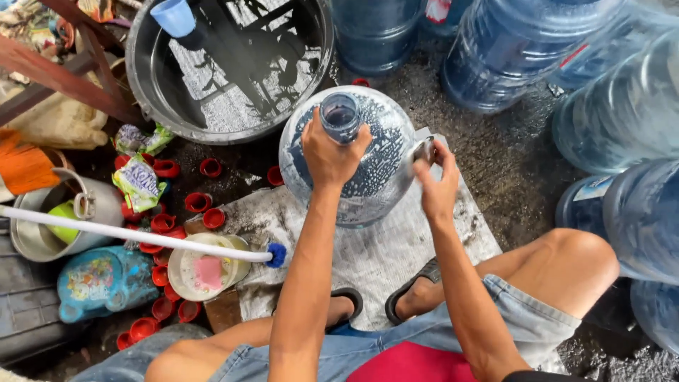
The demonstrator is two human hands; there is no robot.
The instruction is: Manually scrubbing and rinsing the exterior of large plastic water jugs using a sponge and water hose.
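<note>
Head view: left hand [329,152] grips the soapy water jug [353,159] by its neck — right hand [437,185] presses a scrubber [422,151] to it. Suds could likely let the jug slip.

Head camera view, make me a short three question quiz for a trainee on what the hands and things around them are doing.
1. True or false: the left hand grips the neck of the soapy water jug.
2. What does the right hand press against the jug's side? A) a scrub pad B) a red cap C) a blue cup
3. Fill in: the jug stands on a grey ____.

Key: 1 true; 2 A; 3 cloth.
</note>
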